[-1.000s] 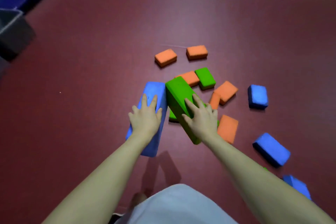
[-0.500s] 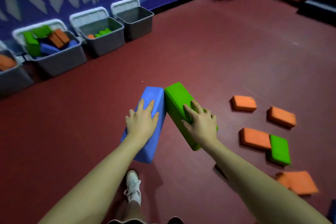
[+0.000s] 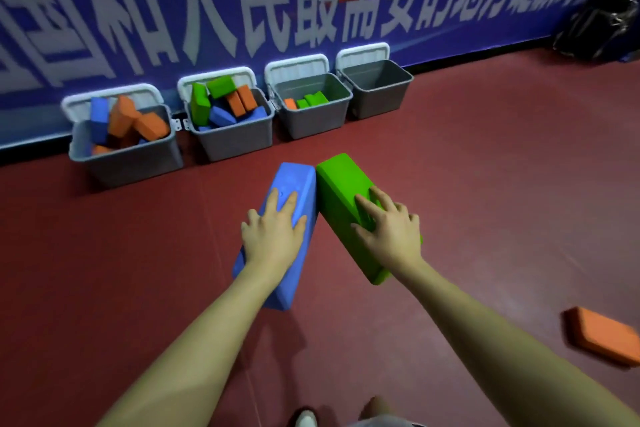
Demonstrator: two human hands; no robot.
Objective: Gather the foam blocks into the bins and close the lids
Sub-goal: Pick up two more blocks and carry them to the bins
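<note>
4 open bins, 3 holding blocks

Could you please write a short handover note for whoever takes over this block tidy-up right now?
Left hand: gripping the long blue block, carried off the floor.
Right hand: gripping the long green block; the far ends of the two blocks touch.
Bins: four grey bins along the wall, all lids open. The far-left bin and second bin are heaped with blocks. The third bin holds only a few. The far-right bin looks empty.
Left to do: drop both carried blocks into a bin with room, fetch the orange block on the floor at right, and close all four lids.
</note>
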